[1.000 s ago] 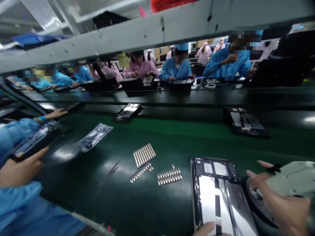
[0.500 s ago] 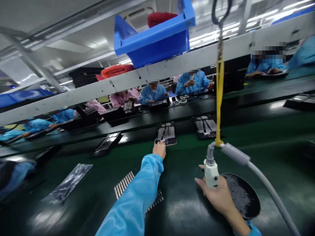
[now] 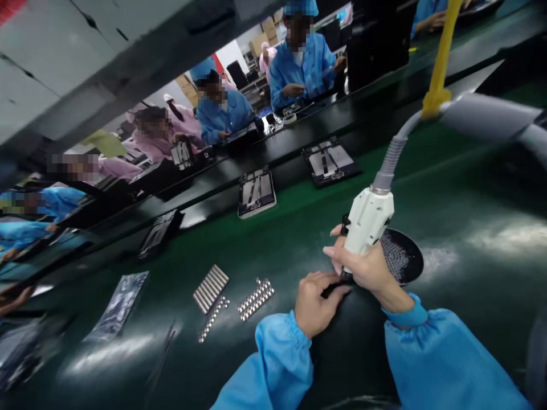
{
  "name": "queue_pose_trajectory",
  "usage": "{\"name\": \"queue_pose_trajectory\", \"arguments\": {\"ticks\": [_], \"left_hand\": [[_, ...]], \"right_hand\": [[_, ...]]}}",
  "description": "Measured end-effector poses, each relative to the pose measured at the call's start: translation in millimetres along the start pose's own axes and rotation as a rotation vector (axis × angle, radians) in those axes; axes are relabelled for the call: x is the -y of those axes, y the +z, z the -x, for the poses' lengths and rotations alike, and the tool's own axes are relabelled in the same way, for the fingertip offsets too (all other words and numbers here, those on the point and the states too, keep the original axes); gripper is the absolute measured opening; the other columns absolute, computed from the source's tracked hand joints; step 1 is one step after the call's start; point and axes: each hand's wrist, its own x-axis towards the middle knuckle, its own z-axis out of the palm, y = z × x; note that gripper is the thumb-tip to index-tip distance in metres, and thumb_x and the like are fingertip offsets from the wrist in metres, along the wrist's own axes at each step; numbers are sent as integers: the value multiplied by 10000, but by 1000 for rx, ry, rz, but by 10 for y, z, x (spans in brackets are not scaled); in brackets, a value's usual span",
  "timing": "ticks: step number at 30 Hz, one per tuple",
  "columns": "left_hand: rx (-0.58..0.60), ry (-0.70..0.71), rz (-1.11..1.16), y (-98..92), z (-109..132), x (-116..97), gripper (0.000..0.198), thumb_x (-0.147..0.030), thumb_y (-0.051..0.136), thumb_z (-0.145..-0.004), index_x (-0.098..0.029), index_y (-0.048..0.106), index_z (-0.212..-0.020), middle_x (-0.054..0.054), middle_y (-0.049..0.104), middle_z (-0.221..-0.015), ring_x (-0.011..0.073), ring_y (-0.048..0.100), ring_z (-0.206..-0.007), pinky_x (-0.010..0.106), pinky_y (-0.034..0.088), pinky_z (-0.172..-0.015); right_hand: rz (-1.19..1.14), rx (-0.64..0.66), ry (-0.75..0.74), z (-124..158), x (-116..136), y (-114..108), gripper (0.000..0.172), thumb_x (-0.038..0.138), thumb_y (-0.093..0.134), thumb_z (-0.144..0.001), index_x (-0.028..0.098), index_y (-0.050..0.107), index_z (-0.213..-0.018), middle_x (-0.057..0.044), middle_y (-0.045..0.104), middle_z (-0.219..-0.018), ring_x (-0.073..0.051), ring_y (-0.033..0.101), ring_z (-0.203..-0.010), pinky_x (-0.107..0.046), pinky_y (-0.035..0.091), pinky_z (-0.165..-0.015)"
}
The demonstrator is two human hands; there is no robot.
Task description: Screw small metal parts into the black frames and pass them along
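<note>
My right hand (image 3: 368, 267) is wrapped round a white electric screwdriver (image 3: 367, 219) that hangs from a grey hose and a yellow cord. The tool's tip points down at the dark green belt (image 3: 299, 228). Curled just left of the tip, my left hand (image 3: 315, 303) has its fingertips touching something small and dark that I cannot make out. A round black dish of small screws (image 3: 401, 256) lies right behind my right hand. Strips of small metal parts (image 3: 255, 298) and a row of metal bars (image 3: 211, 288) lie to the left of my left hand.
A clear plastic bag (image 3: 117, 307) lies at the left. Three dark device frames (image 3: 257, 192) (image 3: 329, 162) (image 3: 159, 232) sit farther back on the belt. Across the belt, several people in blue and pink coats work at their own trays. A grey beam (image 3: 85, 51) crosses overhead.
My left arm, stretched out to the frame on the belt half a second ago, has come back beside the screwdriver tip. My right hand now grips the screwdriver and has brought it down.
</note>
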Motion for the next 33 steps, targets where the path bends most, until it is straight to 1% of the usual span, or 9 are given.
{"name": "queue_pose_trajectory", "arguments": {"ticks": [3, 8, 13, 16, 21, 24, 28, 31, 33], "left_hand": [[-45, -2, -15, 72, 13, 28, 130, -249, 623, -885, -220, 731, -819, 13, 752, -809, 163, 683, -773, 314, 532, -804], [-97, 34, 30, 112, 49, 39, 158, -267, 597, -902, -210, 722, -824, 19, 747, -818, 153, 678, -778, 303, 517, -804], [-111, 78, 74, 118, 49, 38, 127, -235, 606, -893, -198, 708, -826, 9, 744, -831, 144, 671, -776, 285, 482, -755], [-102, 78, 74, 111, 36, 37, 114, -218, 605, -882, -196, 699, -820, 8, 740, -815, 150, 663, -762, 291, 469, -739], [-111, 88, 105, 119, 60, 34, 154, -202, 548, -890, -182, 695, -848, 38, 731, -824, 184, 662, -800, 309, 476, -743], [-138, 98, 94, 165, 62, 90, 176, -229, 537, -896, -183, 704, -865, 48, 731, -820, 192, 666, -786, 309, 472, -712], [-140, 105, 88, 225, 57, 123, 166, -226, 547, -886, -206, 710, -912, 36, 746, -871, 187, 671, -796, 317, 471, -735], [-94, 73, 76, 201, 76, 79, 165, -181, 569, -865, -222, 715, -930, 20, 749, -929, 192, 674, -862, 327, 487, -807], [-28, 71, 62, 118, 95, 55, 226, -117, 556, -843, -222, 714, -965, 19, 744, -981, 194, 669, -924, 323, 500, -858]], "right_hand": [[50, 9, 14, 34, 20, 30, 262, 250, 729, -693, 199, 531, -858, 92, 556, -434, -113, 496, -356, -254, 437, -404], [120, 20, -23, 46, 8, 23, 202, 199, 724, -710, 211, 552, -816, 107, 549, -437, -103, 523, -384, -264, 487, -476], [184, -4, -47, 58, 25, 21, 224, 121, 718, -727, 208, 560, -860, 112, 564, -467, -81, 509, -383, -223, 437, -447], [236, -1, -42, 47, 46, 31, 225, 106, 723, -722, 209, 556, -831, 107, 567, -469, -80, 484, -363, -233, 457, -454], [352, 38, -125, 104, 2, 1, 170, 228, 750, -738, 219, 588, -787, 56, 577, -541, -156, 628, -599, -314, 552, -691], [231, 148, -121, 132, -69, -48, 235, 326, 696, -803, 220, 615, -997, 15, 635, -693, -166, 638, -632, -316, 569, -636], [238, 170, -142, 144, -87, -104, 448, 254, 731, -781, 238, 582, -1204, -52, 713, -982, -204, 706, -834, -312, 582, -768], [208, 233, -72, 135, -54, -127, 503, 258, 709, -804, 234, 537, -1276, -80, 724, -1015, -229, 717, -861, -323, 587, -764], [219, 261, -22, 116, -47, -134, 458, 301, 674, -832, 214, 541, -1261, -84, 727, -968, -225, 716, -811, -321, 585, -725]]}}
